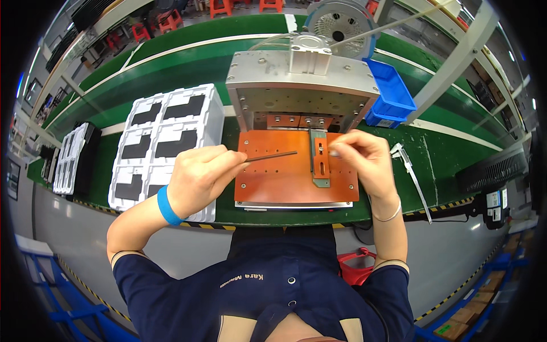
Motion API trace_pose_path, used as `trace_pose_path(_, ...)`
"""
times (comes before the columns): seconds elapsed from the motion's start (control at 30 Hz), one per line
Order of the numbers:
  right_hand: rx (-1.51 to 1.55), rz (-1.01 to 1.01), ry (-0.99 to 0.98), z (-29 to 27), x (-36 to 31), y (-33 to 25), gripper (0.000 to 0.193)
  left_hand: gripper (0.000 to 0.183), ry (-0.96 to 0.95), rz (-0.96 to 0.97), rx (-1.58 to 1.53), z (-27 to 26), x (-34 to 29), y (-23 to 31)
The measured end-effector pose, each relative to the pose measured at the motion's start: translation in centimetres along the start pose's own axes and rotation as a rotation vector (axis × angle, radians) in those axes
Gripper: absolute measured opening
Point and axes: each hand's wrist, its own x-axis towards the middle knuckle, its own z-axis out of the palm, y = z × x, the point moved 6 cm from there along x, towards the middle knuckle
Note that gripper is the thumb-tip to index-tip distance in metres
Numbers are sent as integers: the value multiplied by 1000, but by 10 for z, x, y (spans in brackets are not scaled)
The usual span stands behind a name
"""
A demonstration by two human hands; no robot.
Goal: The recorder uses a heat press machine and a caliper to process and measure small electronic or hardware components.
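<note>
My left hand (202, 171) pinches one end of a thin, dark, narrow strip (272, 156). The strip points to the right over an orange base plate (279, 185) with small holes. Near the plate's right side is a metal and orange guide block (321, 162) with a slot and a screw. My right hand (367, 162) hovers just right of this block, its thumb and fingers curled together. Whatever those fingertips may hold is too small to make out. Behind the plate stands a silver press frame (302, 80) with a cylinder on top.
White trays (171, 137) with black L-shaped pieces are stacked at left, more trays (71, 159) beyond. A blue bin (390, 94) and a reel (342, 28) stand behind the press. Calipers (413, 176) lie at right on the green bench, near a black box (490, 162).
</note>
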Motion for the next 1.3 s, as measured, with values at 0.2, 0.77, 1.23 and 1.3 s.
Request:
trace_pose_path(0.2,-13,-8,-228,46,-3,14,32,26,-39,294,265,11,9,15)
trace_pose_path(0.77,1054,221,-6,-67,-9,40,57,4,-47,-230,-327,30,0,-29)
trace_pose_path(1.23,-1337,-764,1025,-285,163,-166,27,6,45,-223,-357,26,5,-34)
trace_pose_path(1.3,-1667,-441,1040,-304,200,-165,30,3,82,-179,-271,16,6,-30)
